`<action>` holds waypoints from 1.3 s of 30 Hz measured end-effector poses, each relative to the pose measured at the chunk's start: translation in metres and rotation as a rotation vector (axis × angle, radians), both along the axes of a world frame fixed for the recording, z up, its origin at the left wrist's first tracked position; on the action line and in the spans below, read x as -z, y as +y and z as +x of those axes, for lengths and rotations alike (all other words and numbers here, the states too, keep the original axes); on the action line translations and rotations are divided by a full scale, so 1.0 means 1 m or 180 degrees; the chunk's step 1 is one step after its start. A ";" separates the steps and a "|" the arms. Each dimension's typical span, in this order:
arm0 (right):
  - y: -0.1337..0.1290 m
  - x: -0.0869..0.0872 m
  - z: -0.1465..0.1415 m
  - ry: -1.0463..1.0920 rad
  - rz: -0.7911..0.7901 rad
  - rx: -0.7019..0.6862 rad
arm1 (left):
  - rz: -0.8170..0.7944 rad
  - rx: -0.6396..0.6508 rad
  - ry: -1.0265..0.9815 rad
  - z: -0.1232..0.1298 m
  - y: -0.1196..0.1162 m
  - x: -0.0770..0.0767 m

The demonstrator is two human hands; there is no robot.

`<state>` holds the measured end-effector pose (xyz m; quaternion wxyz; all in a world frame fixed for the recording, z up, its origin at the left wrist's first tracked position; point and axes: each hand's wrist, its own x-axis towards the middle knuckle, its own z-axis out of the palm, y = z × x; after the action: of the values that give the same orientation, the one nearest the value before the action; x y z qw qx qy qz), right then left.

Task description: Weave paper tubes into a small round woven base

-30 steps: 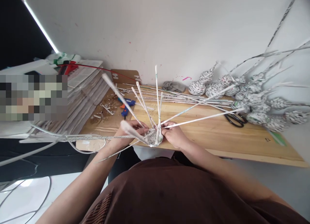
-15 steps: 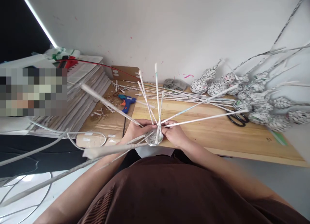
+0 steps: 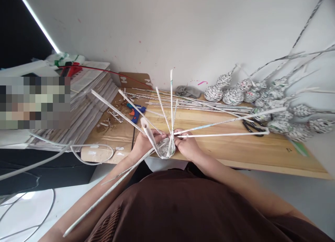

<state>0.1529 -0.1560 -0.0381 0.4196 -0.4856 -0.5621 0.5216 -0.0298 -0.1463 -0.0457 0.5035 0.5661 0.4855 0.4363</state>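
Note:
A small round basket [image 3: 166, 151] woven from rolled newspaper sits between my hands at the table's front edge. Several long paper tubes [image 3: 172, 95] fan out from its rim in all directions. My left hand [image 3: 148, 141] grips the left side of the rim, its thumb lying across the tube bases. On the right, the fingers of my right hand [image 3: 185, 144] pinch a paper tube [image 3: 222, 134] close to the rim; this tube points right and has a bent tip. Parts of the fingertips of both hands are hidden behind the tubes.
A blue glue gun [image 3: 136, 113] lies on cardboard at the left, beside a tall newspaper stack [image 3: 96, 95]. Loose paper tubes [image 3: 193, 104] lie along the table's back. Black-handled scissors [image 3: 252, 128] and several woven gourd shapes [image 3: 232, 95] are at the right.
The tubes have swung about the basket: one now leans left, and a thick one has risen from the left to point up toward me. Both hands stay at the rim.

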 end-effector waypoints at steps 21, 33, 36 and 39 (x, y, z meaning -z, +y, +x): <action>-0.004 0.001 0.001 0.0311 -0.0715 0.0053 | -0.0029 0.0047 0.0520 -0.002 0.005 -0.005; -0.011 -0.020 0.025 -0.0066 -0.0742 -0.0121 | -0.0069 -0.0121 0.0396 -0.005 0.010 -0.003; -0.010 -0.020 0.024 0.0092 -0.1016 0.0078 | 0.0100 -0.0029 0.0555 -0.008 0.014 0.003; -0.010 -0.023 0.024 0.0485 -0.1477 0.0047 | 0.0173 -0.0017 0.0527 -0.009 0.017 0.004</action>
<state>0.1769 -0.1657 -0.0150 0.3418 -0.5323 -0.3905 0.6688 -0.0387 -0.1294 -0.0499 0.4450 0.6123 0.5149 0.4024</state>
